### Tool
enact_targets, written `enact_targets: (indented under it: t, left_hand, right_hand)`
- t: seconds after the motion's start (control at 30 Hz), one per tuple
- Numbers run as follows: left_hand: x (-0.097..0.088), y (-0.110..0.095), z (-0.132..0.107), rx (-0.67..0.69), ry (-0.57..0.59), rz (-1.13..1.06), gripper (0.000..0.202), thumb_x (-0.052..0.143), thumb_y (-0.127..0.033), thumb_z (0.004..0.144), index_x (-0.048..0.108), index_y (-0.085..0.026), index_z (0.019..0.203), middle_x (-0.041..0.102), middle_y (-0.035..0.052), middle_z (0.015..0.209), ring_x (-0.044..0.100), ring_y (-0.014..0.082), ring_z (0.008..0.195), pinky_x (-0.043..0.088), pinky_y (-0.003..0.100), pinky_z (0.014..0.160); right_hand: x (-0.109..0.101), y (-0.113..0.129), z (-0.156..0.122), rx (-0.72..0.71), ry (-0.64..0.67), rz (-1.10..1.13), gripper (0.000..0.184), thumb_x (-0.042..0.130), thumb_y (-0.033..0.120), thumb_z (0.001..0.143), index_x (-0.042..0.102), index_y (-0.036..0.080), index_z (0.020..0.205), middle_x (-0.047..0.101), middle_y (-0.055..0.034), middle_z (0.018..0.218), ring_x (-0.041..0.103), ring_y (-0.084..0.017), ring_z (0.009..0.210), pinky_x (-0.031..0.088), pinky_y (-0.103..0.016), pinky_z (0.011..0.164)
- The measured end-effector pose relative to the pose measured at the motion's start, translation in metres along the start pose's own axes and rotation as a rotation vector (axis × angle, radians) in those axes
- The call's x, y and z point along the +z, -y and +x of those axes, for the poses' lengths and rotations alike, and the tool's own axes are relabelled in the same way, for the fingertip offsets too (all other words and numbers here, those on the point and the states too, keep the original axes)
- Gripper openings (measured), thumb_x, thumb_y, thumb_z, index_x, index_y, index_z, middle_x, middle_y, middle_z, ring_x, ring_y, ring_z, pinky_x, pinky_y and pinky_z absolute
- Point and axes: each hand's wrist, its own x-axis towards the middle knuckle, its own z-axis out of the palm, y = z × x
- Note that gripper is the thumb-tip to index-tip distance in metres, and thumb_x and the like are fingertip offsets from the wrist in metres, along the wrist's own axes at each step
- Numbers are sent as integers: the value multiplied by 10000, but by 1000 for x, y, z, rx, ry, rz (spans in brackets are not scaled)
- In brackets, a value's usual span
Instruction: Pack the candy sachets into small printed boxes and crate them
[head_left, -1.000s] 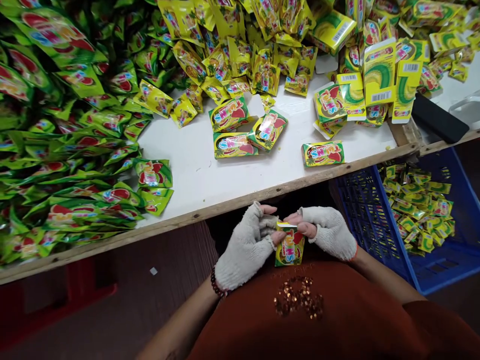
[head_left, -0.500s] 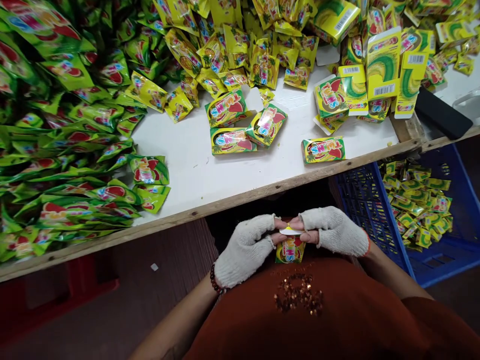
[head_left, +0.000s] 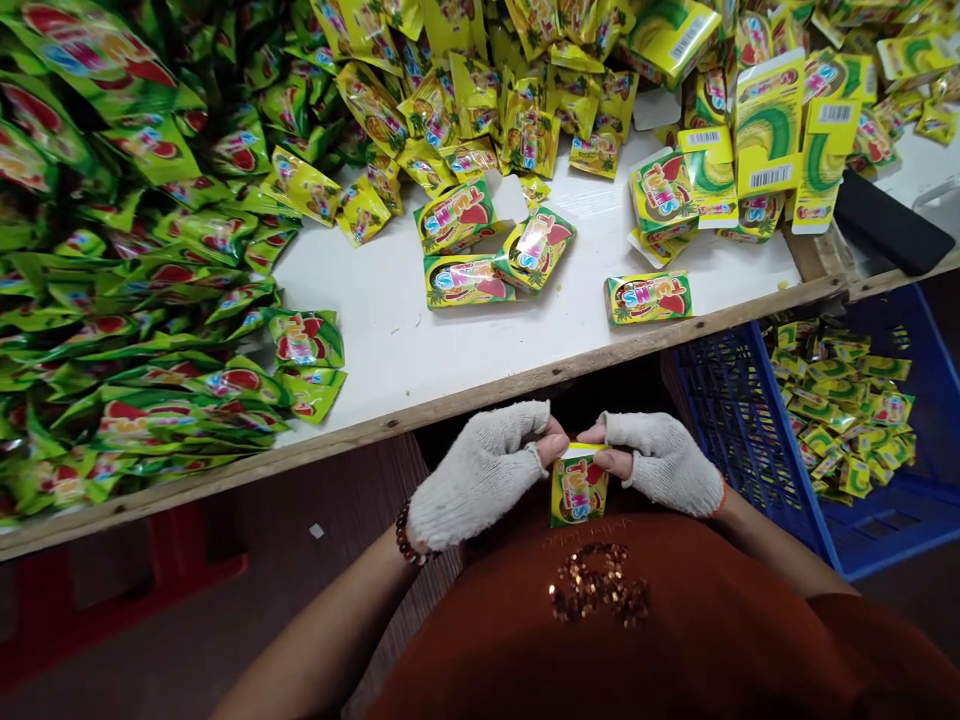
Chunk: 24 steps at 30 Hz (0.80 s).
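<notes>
A small yellow-green candy box (head_left: 578,492) is upright just in front of my rust-brown top, its printed face toward me. My left hand (head_left: 487,474), in a white fingerless glove, pinches the box's upper left corner. On the upper right edge, the thumb and fingers of my right hand (head_left: 651,462), gloved alike, are closed. A pale strip shows along the box's top; whether the flap is fully tucked I cannot tell. On the white table (head_left: 375,330) beyond lie a single candy box (head_left: 649,298) and a cluster of boxes (head_left: 469,280).
Green candy packets (head_left: 172,330) are heaped at the left, yellow packets (head_left: 480,95) at the back. Flattened-looking yellow boxes (head_left: 766,125) and a black phone-like object (head_left: 892,222) lie at right. Below, a blue crate (head_left: 795,470) holds many boxes. A red stool (head_left: 180,560) stands lower left.
The white flap at the box's top has gone down, and more of its printed front shows. My left hand has shifted slightly left along the box.
</notes>
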Motion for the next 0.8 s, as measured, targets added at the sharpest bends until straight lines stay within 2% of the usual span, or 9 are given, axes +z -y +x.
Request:
enact_targets:
  t: [0.17,0.27,0.37,0.43,0.53,0.6,0.7,0.8]
  left_hand:
    - [4,4,-3,32,-33,46,253,535,-309,917,621,-174,720,586,-39,625,499,95,572,414,198,534]
    - [7,10,-7,191,-63,76,240,561,-284,928,687,-175,755,673,-2,697,589,111,629,480,211,598]
    - [13,22,-12,350,-108,16,121,665,-271,886,749,-185,873,757,68,912,696,157,815,558,251,737]
    - [18,32,-15,350,-132,-21,109,682,-251,876,757,-190,927,762,85,959,710,166,854,576,264,759]
    - [23,38,-16,322,-157,3,139,626,-244,911,750,-188,881,755,77,907,700,155,809,574,257,725]
    - [20,34,-14,353,-145,113,180,600,-244,926,735,-188,821,739,62,855,683,147,777,558,246,706]
    - [9,15,-4,479,-167,385,202,568,-243,941,721,-181,824,714,59,846,665,155,778,534,254,704]
    - [-1,-12,19,591,-276,566,204,536,-264,960,705,-154,928,712,91,925,663,183,841,525,279,741]
  right_hand:
    - [1,-10,-2,-101,-52,-48,234,647,295,927,771,215,1109,785,-42,916,717,-156,779,583,-246,697]
    - [0,-12,-3,-111,-47,-61,224,669,286,915,780,233,1103,791,-38,921,725,-154,782,588,-243,700]
    - [-1,-14,-2,-149,-29,-52,230,661,251,917,778,240,1115,796,-39,941,731,-153,809,591,-239,728]
    - [-2,-15,-2,-165,4,-46,252,659,243,916,768,239,1142,796,-46,976,732,-156,838,592,-245,753]
    - [1,-17,-1,-136,50,-18,265,673,284,908,765,235,1152,792,-49,991,725,-159,842,594,-256,758]
    - [5,-18,0,-87,36,16,248,678,328,906,781,224,1107,785,-42,921,708,-150,781,586,-248,714]
    - [6,-21,1,25,-38,111,260,705,393,880,796,194,1021,754,-33,835,680,-143,722,566,-239,654]
    - [-8,-27,-4,73,-227,319,257,746,407,846,773,210,1010,729,-22,864,664,-134,722,545,-233,642]
